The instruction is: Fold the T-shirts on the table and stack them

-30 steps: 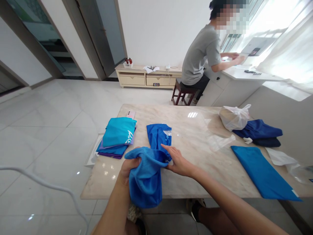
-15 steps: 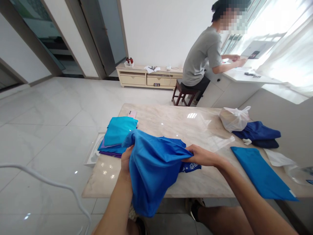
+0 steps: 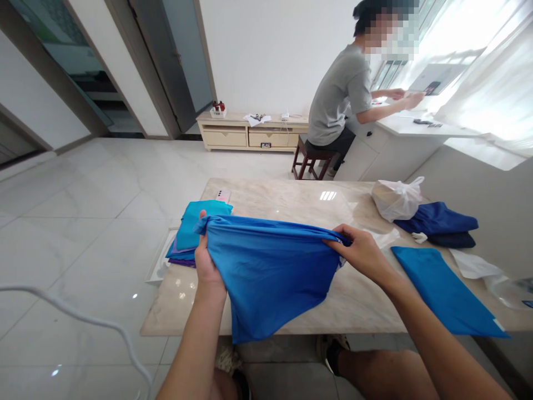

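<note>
A blue cloth (image 3: 275,272) is stretched between my two hands above the marble table, its lower part hanging over the near edge. My left hand (image 3: 208,261) grips its upper left corner, thumb up. At the upper right corner, my right hand (image 3: 353,247) pinches the fabric between thumb and fingers. Behind my left hand lies a stack of folded cloths (image 3: 191,228), turquoise on top with purple at the bottom. A folded teal-blue cloth (image 3: 445,289) lies on the table to the right of my right hand.
On the marble table (image 3: 266,194) are a white plastic bag (image 3: 395,199), dark blue cloths (image 3: 445,222), clear wrappers and a pink phone (image 3: 223,195). A person in grey (image 3: 339,94) sits on a stool beyond. A white cable (image 3: 83,319) hangs at the left.
The blue cloth has gone from bunched and drooping to spread wide, with its top edge pulled nearly straight. My left hand moved left and up; my right hand moved right and up.
</note>
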The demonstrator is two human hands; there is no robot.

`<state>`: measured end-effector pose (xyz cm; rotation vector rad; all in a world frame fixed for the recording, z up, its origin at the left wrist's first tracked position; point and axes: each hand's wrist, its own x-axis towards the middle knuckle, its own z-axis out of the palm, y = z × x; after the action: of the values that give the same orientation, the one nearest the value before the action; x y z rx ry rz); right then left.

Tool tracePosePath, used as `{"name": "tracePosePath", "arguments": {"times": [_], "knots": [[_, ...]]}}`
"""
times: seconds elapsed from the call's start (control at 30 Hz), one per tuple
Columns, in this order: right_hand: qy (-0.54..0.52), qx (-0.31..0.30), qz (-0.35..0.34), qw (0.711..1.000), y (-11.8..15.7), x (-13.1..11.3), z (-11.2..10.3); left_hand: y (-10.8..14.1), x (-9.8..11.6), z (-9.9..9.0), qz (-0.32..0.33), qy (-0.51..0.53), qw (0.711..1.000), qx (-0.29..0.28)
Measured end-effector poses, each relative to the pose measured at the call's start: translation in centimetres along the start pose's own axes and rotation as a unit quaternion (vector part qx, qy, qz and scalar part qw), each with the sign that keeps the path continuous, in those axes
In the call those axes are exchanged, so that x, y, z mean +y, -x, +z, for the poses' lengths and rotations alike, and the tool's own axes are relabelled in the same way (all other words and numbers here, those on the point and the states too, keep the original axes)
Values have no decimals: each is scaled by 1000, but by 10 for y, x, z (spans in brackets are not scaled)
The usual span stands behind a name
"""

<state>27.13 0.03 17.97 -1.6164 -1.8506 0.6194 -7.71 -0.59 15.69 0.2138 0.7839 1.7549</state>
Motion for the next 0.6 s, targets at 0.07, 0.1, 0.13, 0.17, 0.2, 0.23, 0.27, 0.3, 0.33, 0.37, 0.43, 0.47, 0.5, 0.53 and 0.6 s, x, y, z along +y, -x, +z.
{"name": "tracePosePath", "arguments": {"times": [0.07,0.1,0.13,0.17,0.2,0.23,0.27,0.3,0.33,0.37,0.43,0.47,0.5,0.53,0.6], "knots": [[52,60,-19,997,-2,7,0,-3,-2,-1,25,2,1000,14],[72,76,-24,994,-3,10,0,-4,-2,-2,36,3,999,21],[89,80,-28,992,-4,13,-1,-5,-2,-2,42,5,999,25],[103,72,-31,992,-5,16,-2,-7,-1,-2,43,9,999,29],[116,53,-32,991,-5,18,-2,-8,-1,-2,40,14,999,32],[128,25,-32,991,-5,21,-3,-9,0,-2,29,20,999,34],[139,-11,-28,990,-4,23,-3,-10,1,-1,15,26,999,37],[148,-54,-18,987,-3,26,-3,-12,1,-2,-1,31,999,42],[154,-101,-2,983,-2,28,-4,-14,1,-2,-15,35,998,48],[158,-151,18,976,-1,31,-6,-16,1,-3,-26,37,997,56],[153,-238,63,957,3,36,-10,-20,-2,-6,-41,30,996,77],[145,-275,82,947,5,37,-14,-21,-4,-8,-54,15,995,83],[132,-307,98,938,6,38,-19,-22,-6,-10,-72,-13,994,83],[112,-332,111,930,8,38,-24,-21,-9,-12,-95,-54,992,69],[59,-363,132,920,10,37,-35,-17,-15,-15,-136,-167,976,-10]]}}
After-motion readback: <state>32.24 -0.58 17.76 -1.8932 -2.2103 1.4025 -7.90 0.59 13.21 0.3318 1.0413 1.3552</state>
